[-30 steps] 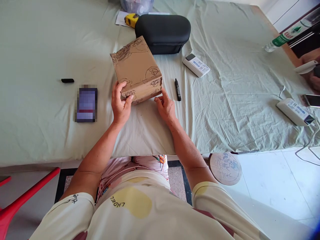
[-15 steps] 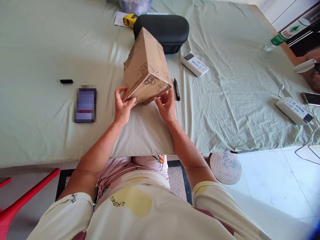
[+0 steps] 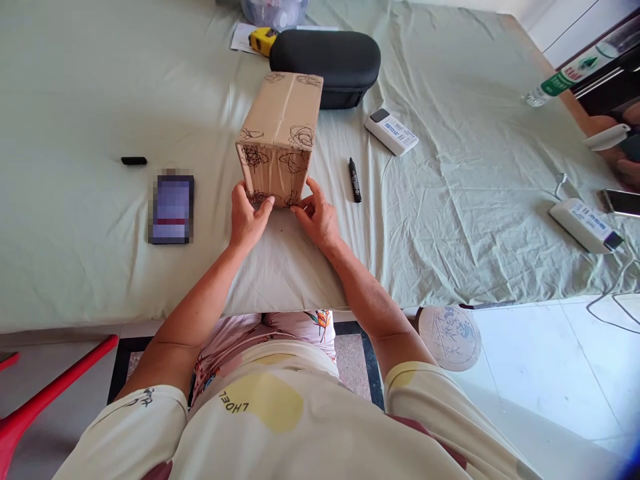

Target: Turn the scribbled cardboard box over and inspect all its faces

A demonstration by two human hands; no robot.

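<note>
Lowest in the frame, the person's lap and pale sleeves fill the bottom edge, with a red chair leg (image 3: 50, 393) at lower left and a round patterned disc (image 3: 449, 337) on the floor at lower right. Just above centre, the left hand (image 3: 249, 219) and the right hand (image 3: 317, 217) meet at the near bottom edge of the cardboard box (image 3: 280, 137), which rests on the green sheet (image 3: 75, 87) in the middle of the frame, its scribbled end face turned toward the camera. Both hands pinch narrowly — fingertips on the lower corners of that face, thumbs pressed to the cardboard — so each holds the box only by its edge, not around its body. The risk, as I judge it, lies in that shallow hold: if the box is tipped or lifted from these corners alone, it could slip from the fingertips and roll onto the black marker (image 3: 355, 179) just to its right, or slide back against the black case (image 3: 325, 63) close behind it. The soft, creased sheet gives a poor footing too. Left of the hands lies a phone (image 3: 172, 209), and beyond it a small black cap (image 3: 134, 161). Farther right sit a white device (image 3: 391, 131) and another (image 3: 585, 225) — with someone else's hand (image 3: 623, 143) at the right edge. A yellow tape measure (image 3: 262, 40) sits at the top.
</note>
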